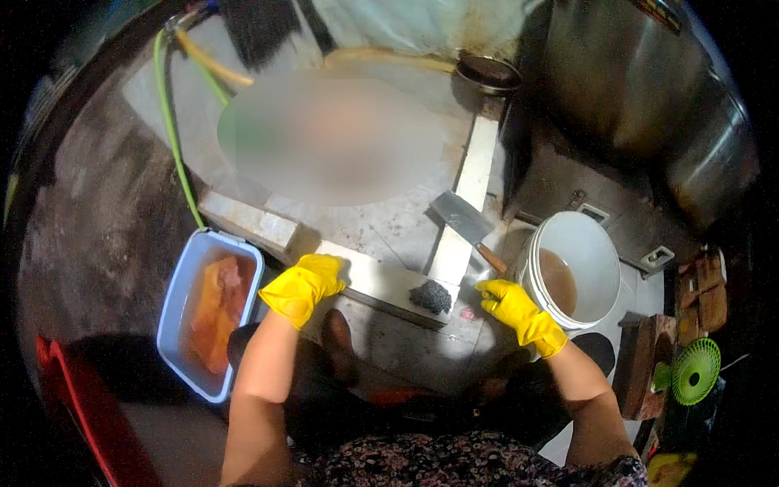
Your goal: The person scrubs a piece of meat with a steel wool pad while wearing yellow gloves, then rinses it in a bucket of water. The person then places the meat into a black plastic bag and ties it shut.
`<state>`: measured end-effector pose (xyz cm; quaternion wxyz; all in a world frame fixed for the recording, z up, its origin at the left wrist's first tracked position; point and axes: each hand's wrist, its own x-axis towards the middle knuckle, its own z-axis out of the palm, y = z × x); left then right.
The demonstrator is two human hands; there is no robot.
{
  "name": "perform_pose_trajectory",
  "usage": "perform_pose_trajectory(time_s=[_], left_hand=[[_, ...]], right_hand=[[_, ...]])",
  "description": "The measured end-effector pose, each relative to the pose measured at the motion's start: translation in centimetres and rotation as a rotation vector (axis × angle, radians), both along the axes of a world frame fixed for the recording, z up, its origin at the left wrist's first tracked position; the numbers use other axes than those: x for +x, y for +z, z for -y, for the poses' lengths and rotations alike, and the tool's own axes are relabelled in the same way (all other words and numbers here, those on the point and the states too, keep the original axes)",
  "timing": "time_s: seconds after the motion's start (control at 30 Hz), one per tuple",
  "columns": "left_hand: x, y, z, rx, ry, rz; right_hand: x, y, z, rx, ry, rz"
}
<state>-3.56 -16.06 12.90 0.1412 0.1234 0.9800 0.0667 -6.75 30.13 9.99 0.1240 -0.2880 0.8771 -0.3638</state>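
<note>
Both my hands wear yellow rubber gloves. My left hand (307,286) is at the white tiled ledge (374,268), with its fingers bent and partly hidden. My right hand (517,310) hovers just below the wooden handle of a cleaver (464,217), holding nothing, fingers loosely apart. The cleaver's broad blade lies across another arm of the ledge (478,161). A dark scouring pad (431,296) rests at the ledge's corner. Beside my left hand is a blue plastic tub (258,274) of orange-brown liquid with a large pale piece soaking, apparently meat.
A white bucket (599,268) of brownish liquid stands right of my right hand. A green hose (167,122) runs down to the tub. Farther off are a round pan (489,73) and large metal vessels (608,67). A green fan (697,371) is at right. A blurred oval covers the middle floor.
</note>
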Motion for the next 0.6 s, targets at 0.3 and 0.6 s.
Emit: perform_pose_trajectory(time_s=[0.3,0.6], left_hand=[[-2.2,2.1,-3.4,-0.082,0.049,0.037],[-2.9,3.2,-8.3,0.016,-0.122,0.083]], right_hand=[[0.5,-2.5,-1.2,0.117,-0.003,-0.021],[0.5,-4.6,-0.9,0.533,-0.024,0.018]])
